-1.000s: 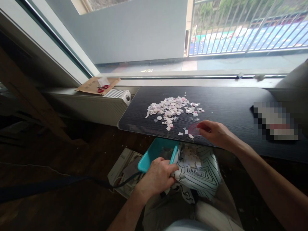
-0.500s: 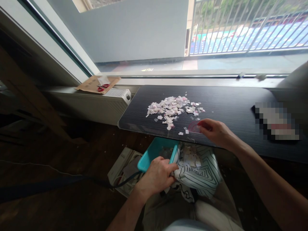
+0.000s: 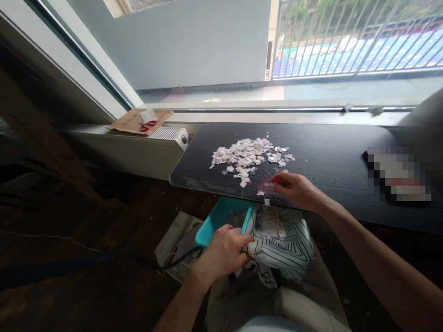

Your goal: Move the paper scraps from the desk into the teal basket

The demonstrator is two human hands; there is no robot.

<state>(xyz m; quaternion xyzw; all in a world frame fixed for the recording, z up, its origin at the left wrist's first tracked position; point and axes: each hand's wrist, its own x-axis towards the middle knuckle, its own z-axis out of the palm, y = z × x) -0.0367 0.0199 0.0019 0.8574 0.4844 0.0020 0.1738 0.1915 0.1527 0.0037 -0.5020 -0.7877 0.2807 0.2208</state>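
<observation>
My right hand (image 3: 289,186) is closed on a pink see-through protractor (image 3: 265,184), pinched between thumb and fingers, its curved edge facing left and low over the table. Just below it, a small white paper piece (image 3: 266,202) is at the table's front edge. Behind lies a loose heap of small white and pinkish paper pieces (image 3: 242,154). My left hand (image 3: 228,249) is closed over the near right rim of a teal plastic tub (image 3: 206,233), its fingertips against a patterned white cloth bag (image 3: 287,253). Paper pieces show in the bag's mouth; greyish bits lie in the tub.
The dark table (image 3: 328,152) stands against the window. At its right lies a blurred-out dark-edged object (image 3: 398,177). Red-handled scissors (image 3: 148,125) rest on a brown envelope (image 3: 119,124) above the radiator (image 3: 169,145). A light-coloured box (image 3: 176,235) sits on the floor.
My right hand has moved left along the table edge with the protractor, pushing a paper piece or two to the edge. My left hand, tub and bag have shifted slightly left.
</observation>
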